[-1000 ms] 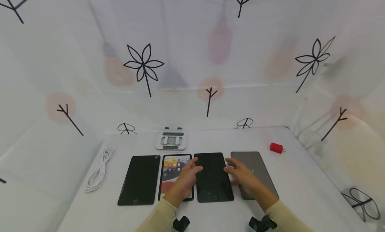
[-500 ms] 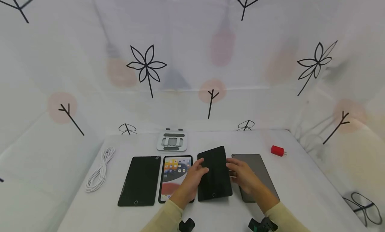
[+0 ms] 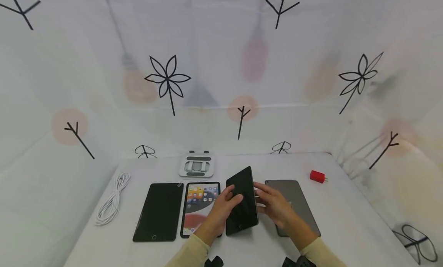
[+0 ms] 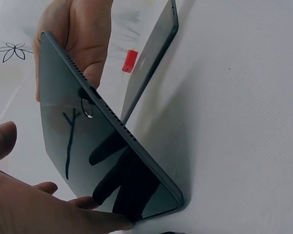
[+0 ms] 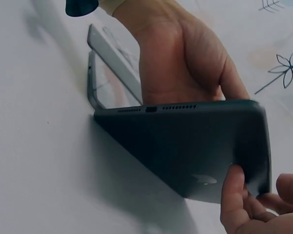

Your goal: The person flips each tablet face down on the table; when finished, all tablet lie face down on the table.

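A black tablet (image 3: 241,201) stands tilted between both hands, its right long side raised and its left side low by the table. My left hand (image 3: 221,209) holds its left side, the thumb over the dark screen. At the raised side, my right hand (image 3: 275,205) holds the edge. In the right wrist view, a finger (image 5: 233,187) lies on the tablet's grey back (image 5: 180,151). The left wrist view shows the screen, home button and lower edge; some fingertips are hidden at the tablet's edges.
Left lie a lit tablet (image 3: 198,209), a dark tablet (image 3: 159,213) and a coiled white cable (image 3: 112,201). A grey tablet (image 3: 294,201) lies face down on the right, partly behind my right hand. Farther back are a white stand (image 3: 196,165) and a red charger plug (image 3: 317,176).
One second ago the black tablet lay flat with a hand at each side. Its right side has risen, turning the screen leftward, and my right hand has shifted slightly left with it.
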